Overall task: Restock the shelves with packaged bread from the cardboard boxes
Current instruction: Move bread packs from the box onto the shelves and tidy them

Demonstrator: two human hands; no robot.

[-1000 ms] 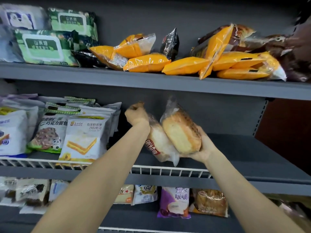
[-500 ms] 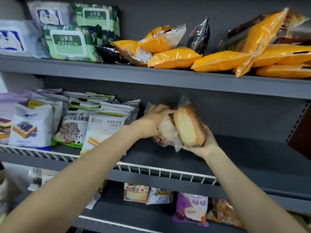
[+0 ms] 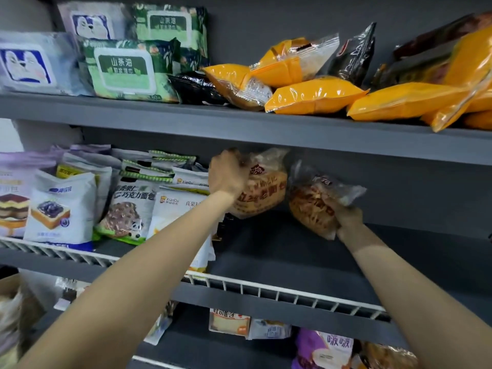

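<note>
Our left hand (image 3: 229,174) grips one crinkly clear-film bread pack (image 3: 262,193); our right hand (image 3: 346,215) grips a second pack (image 3: 311,206), both above the grey middle shelf (image 3: 279,251) near its back edge.

In the middle of the frame, one bag of bread (image 3: 262,190) is held by the left hand (image 3: 229,174). Another bread bag (image 3: 314,206), just to its right, is held by the right hand (image 3: 346,217) over the grey shelf (image 3: 279,251).

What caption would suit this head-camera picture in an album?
Left hand and right hand each hold a bread pack at the middle shelf, beside standing white packs.
</note>
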